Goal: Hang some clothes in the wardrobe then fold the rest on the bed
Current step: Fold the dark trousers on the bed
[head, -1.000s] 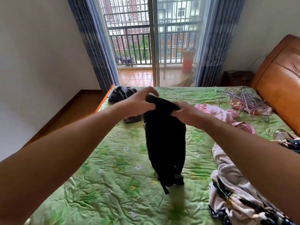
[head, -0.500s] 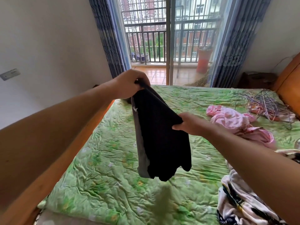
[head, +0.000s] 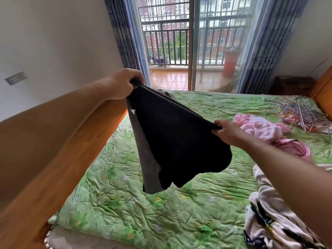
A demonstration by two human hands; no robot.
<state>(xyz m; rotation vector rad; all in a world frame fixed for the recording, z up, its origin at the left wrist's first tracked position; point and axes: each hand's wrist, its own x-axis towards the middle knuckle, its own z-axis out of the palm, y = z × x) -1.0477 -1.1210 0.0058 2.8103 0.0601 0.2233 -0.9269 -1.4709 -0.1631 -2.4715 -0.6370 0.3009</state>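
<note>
A bedroom with a glass balcony door (head: 193, 42) at top centre, framed by blue curtains (head: 125, 38), and a bed (head: 62, 177) under a green floral quilt (head: 125, 203) filling the lower frame; in the head view, a person holds a black garment (head: 176, 146) in the air above the quilt at centre frame, stretched between both hands; the left hand (head: 122, 85), upper left of centre, has its fingers curled tight around the garment's upper corner, while the right hand (head: 228, 133), right of centre and lower, pinches the opposite edge between thumb and bent fingers; the cloth hangs clear of the bed, a grey inner layer showing along its left side; a crumpled pink garment (head: 260, 128) lies on the quilt just behind the right hand, a tangle of wire hangers (head: 301, 112) beyond it at the right edge; a cream patterned cloth (head: 269, 212) is heaped at lower right beneath the right forearm; a dark garment (head: 167, 93) sits at the bed's far end, partly hidden; an orange pot (head: 230, 63) stands on the balcony.
</note>
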